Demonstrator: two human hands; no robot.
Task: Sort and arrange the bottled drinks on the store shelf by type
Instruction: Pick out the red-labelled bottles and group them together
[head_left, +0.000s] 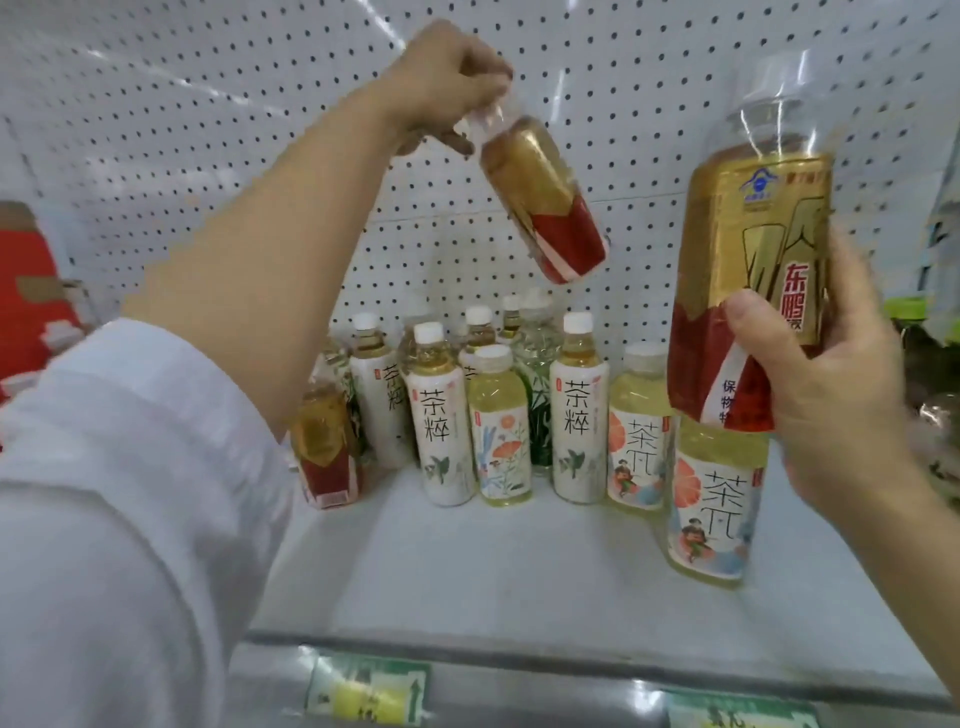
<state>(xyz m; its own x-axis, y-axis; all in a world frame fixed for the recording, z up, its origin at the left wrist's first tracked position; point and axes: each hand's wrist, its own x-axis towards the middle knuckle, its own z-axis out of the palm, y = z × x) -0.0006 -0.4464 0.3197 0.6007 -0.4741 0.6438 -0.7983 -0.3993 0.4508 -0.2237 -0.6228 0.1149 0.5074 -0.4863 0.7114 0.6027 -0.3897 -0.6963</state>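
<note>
Bottles of drink stand grouped at the back of the shelf (467, 561), against the pegboard (208, 130). My left hand (447, 78) is raised high above that group, fingers closed around the neck of a gold bottle (545, 202) that hangs tilted, its red base pointing down and to the right. My right hand (831, 384) is wrapped around the lower part of a second gold bottle (753, 249), held upright, to the right of the group and nearer to me; its cap end is clear plastic.

In the group, a third gold bottle (327, 447) stands at the left edge, partly behind my white sleeve (130, 493). Right of it are white tea bottles (444, 415), one more of them (579, 405) further right, with a flower-label bottle (501, 431) of pale yellow drink between them. A green-patterned bottle (540, 374) stands behind these. At the group's right edge stands an orange-slice bottle (636, 436), and a second one (711, 499) stands further forward, just below the bottle in my right hand. Price tags (363, 691) sit on the shelf's front rail.
</note>
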